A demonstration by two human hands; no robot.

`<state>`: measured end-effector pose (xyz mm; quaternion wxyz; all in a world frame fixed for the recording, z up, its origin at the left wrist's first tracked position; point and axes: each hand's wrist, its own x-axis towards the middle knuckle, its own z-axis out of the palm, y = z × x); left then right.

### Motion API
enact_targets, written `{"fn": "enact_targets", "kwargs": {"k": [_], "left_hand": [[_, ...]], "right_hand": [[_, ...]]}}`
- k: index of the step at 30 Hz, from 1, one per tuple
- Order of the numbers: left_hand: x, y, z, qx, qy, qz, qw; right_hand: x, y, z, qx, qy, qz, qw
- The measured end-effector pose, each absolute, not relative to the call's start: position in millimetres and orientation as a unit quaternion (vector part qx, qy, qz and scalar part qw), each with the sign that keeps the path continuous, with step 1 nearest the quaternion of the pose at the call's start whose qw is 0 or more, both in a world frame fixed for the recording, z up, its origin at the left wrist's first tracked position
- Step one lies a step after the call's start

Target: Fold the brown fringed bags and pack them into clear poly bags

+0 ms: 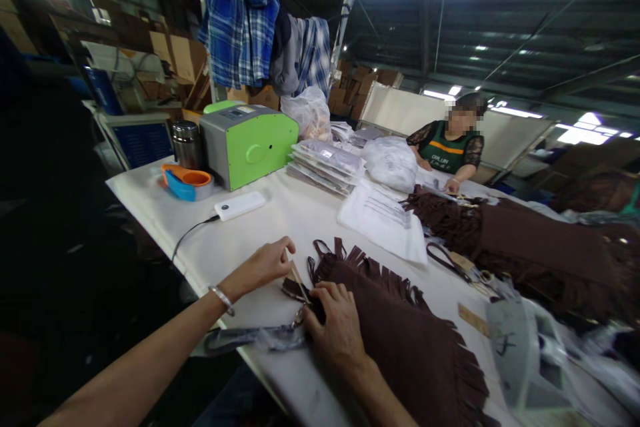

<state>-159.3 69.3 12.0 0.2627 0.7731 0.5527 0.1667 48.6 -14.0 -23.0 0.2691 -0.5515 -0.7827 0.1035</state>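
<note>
A dark brown fringed piece, apparently a bag, lies on the table in front of me. My left hand is raised just off its left corner, thumb and fingers curled together in a pinch. Directly under those fingertips is a narrow tan tag; I cannot make out what the pinch holds. My right hand rests on the bag's left edge, its thumb and fingers closed around a dark strap end by a small metal ring. A plastic-wrapped dark strap runs left from the ring.
A white power bank with a cable lies near the left edge. Behind stand a green-grey machine, a steel flask, tape rolls and stacked packets. Across the table a co-worker handles more fringed brown pieces.
</note>
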Motion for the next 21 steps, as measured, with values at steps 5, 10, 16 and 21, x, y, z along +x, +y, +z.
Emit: {"fn": "enact_targets", "kwargs": {"k": [5, 10, 16, 21], "left_hand": [[-190.5, 21.0, 1.5, 0.78, 0.559, 0.204, 0.193], [-199.6, -19.7, -8.6, 0.838, 0.523, 0.157, 0.006], [-194.8, -45.0, 0.9, 0.883, 0.453, 0.12, -0.006], [-176.3, -34.5, -6.4, 0.866, 0.44, 0.228, 0.075]], "right_hand": [[54.2, -12.3, -25.3, -0.54, -0.781, 0.109, 0.293], [54.9, -12.0, -27.4, -0.54, -0.79, 0.102, 0.27], [48.8, 10.4, -8.5, -0.576, -0.803, 0.094, 0.121], [40.3, 35.8, 14.1, -0.541, -0.834, 0.104, 0.012]]}}
